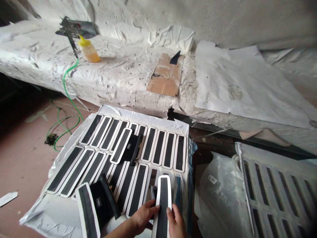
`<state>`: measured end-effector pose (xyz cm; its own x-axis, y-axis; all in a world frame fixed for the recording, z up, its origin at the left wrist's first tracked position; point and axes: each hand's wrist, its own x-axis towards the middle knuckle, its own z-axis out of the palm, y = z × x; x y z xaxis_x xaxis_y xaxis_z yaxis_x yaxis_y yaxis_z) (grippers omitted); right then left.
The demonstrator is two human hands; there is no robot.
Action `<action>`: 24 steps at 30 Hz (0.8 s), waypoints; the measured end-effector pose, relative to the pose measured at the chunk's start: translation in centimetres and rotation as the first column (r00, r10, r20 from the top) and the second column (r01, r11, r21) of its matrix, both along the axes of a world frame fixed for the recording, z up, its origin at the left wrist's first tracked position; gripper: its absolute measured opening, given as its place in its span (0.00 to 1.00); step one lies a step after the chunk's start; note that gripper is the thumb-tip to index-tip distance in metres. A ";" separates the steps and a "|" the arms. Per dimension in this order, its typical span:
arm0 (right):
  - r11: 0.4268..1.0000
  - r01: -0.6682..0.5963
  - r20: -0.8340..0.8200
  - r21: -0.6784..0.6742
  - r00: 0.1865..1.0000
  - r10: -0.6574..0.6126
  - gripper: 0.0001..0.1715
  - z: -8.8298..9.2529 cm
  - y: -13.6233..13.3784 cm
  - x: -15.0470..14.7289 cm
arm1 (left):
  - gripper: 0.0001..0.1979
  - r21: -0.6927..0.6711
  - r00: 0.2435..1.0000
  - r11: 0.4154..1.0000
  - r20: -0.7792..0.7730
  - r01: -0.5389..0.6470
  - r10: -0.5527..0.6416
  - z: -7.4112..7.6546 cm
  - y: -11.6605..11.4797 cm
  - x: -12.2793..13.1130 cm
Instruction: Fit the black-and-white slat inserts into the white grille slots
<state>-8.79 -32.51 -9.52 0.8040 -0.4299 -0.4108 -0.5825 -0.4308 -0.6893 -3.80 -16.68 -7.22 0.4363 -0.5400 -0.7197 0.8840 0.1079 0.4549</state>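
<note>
Both hands hold a long black panel with a white, rounded border, upright at the front of a covered board. My left hand pinches its left edge, with the thumb on the black face. On the opposite edge, my right hand grips with thumb and fingers. Part of a dark item shows behind the panel near my left fingertips; its kind is hidden. Left of my hands, a black purse-like piece with a white-edged panel lies across rows of similar bordered panels. Another such black piece rests farther back.
A spray gun with a green hose stands on the paper-covered bench beside a yellow-capped bottle. Cardboard lies there too. At right are clear plastic and a second board with dark strips.
</note>
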 end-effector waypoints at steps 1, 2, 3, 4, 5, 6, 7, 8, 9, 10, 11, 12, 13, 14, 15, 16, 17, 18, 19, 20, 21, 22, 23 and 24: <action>0.999 0.021 -0.033 0.048 0.999 -0.019 0.47 0.0 -0.3 0.4 | 0.21 0.006 1.000 1.000 0.008 0.021 -0.021 -0.2 0.2 0.1; 0.995 0.031 -0.056 0.094 0.998 -0.026 0.48 -0.1 -0.4 0.8 | 0.22 0.037 0.999 0.999 0.024 0.036 -0.037 -0.4 0.4 0.2; 0.992 0.030 -0.067 0.127 0.998 -0.022 0.48 -0.2 -0.4 1.4 | 0.22 0.093 0.998 0.995 0.047 0.043 -0.047 -0.8 0.7 0.3; 0.990 0.015 -0.064 0.142 0.998 -0.006 0.48 -0.5 -0.1 2.1 | 0.21 0.169 0.995 0.985 0.079 0.044 -0.058 -1.3 0.9 0.6; 0.990 -0.003 -0.054 0.141 0.998 0.011 0.48 -0.8 0.3 2.9 | 0.18 0.252 0.991 0.967 0.116 0.041 -0.072 -1.9 1.0 1.0; 0.992 -0.020 -0.044 0.126 0.999 0.026 0.49 -1.3 0.8 3.8 | 0.16 0.328 0.984 0.944 0.153 0.039 -0.094 -2.5 1.2 1.5; 0.994 -0.034 -0.036 0.105 0.999 0.038 0.51 -1.8 1.5 4.6 | 0.13 0.390 0.976 0.920 0.183 0.039 -0.119 -3.1 1.2 2.1; 0.995 -0.046 -0.032 0.083 0.998 0.049 0.53 -2.4 2.1 5.4 | 0.11 0.436 0.968 0.899 0.205 0.044 -0.147 -3.7 1.3 2.7; 0.996 -0.059 -0.030 0.066 0.998 0.061 0.55 -3.0 2.7 6.0 | 0.09 0.470 0.959 0.881 0.221 0.053 -0.175 -4.2 1.3 3.2; 0.996 -0.072 -0.028 0.052 0.997 0.074 0.56 -3.5 3.3 6.5 | 0.07 0.501 0.952 0.864 0.233 0.056 -0.197 -4.7 1.3 3.7; 0.996 -0.084 -0.029 0.041 0.996 0.085 0.55 -4.1 3.7 6.8 | 0.05 0.533 0.946 0.844 0.242 0.057 -0.217 -5.2 1.3 4.0; 0.994 -0.099 -0.031 0.034 0.994 0.100 0.53 -4.5 4.0 6.9 | 0.05 0.564 0.938 0.824 0.253 0.056 -0.237 -5.5 1.4 4.2; 0.992 -0.121 -0.032 0.029 0.992 0.122 0.49 -4.9 4.1 6.9 | 0.05 0.590 0.932 0.805 0.259 0.055 -0.254 -5.8 1.5 4.3; 0.987 -0.157 -0.043 0.025 0.986 0.158 0.43 -5.0 4.1 6.8 | 0.05 0.610 0.928 0.790 0.256 0.061 -0.270 -6.1 1.7 4.3; 0.978 -0.207 -0.066 0.019 0.976 0.208 0.37 -5.1 3.9 6.7 | 0.05 0.626 0.926 0.777 0.248 0.072 -0.285 -6.3 1.9 4.1; 0.963 -0.270 -0.104 0.008 0.957 0.270 0.32 -5.0 3.6 6.6 | 0.06 0.639 0.925 0.764 0.235 0.085 -0.299 -6.4 2.2 4.0; 0.940 -0.342 -0.155 -0.005 0.929 0.337 0.27 -4.9 3.3 6.6 | 0.06 0.652 0.924 0.752 0.219 0.100 -0.312 -6.5 2.5 3.8; 0.911 -0.413 -0.216 -0.020 0.891 0.399 0.24 -4.7 3.0 6.7 | 0.07 0.663 0.923 0.740 0.206 0.113 -0.326 -6.5 2.8 3.6; 0.880 -0.475 -0.279 -0.029 0.849 0.449 0.22 -4.4 2.6 6.9 | 0.07 0.675 0.919 0.728 0.200 0.124 -0.341 -6.6 3.1 3.5; 0.852 -0.523 -0.333 -0.032 0.809 0.484 0.21 -4.2 2.4 7.1 | 0.08 0.689 0.911 0.713 0.202 0.129 -0.359 -6.6 3.3 3.4; 0.829 -0.558 -0.371 -0.030 0.777 0.509 0.20 -4.0 2.2 7.4 | 0.08 0.705 0.900 0.697 0.212 0.129 -0.381 -6.6 3.5 3.4; 0.811 -0.584 -0.395 -0.028 0.752 0.528 0.20 -3.9 2.0 7.7 | 0.09 0.724 0.886 0.678 0.225 0.126 -0.405 -6.5 3.6 3.4; 0.796 -0.604 -0.411 -0.031 0.734 0.541 0.20 -3.8 2.0 8.0 | 0.09 0.742 0.871 0.659 0.238 0.122 -0.429 -6.5 3.7 3.5; 0.780 -0.624 -0.424 -0.043 0.719 0.551 0.20 -3.7 2.0 8.3 | 0.10 0.761 0.857 0.638 0.247 0.117 -0.452 -6.4 3.7 3.5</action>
<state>-0.53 -30.47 -13.19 0.7201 -0.0137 -0.6938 -0.3616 -0.8607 -0.3583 -0.26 -12.94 -13.58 0.6712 -0.0931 -0.7354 0.5428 -0.6139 0.5731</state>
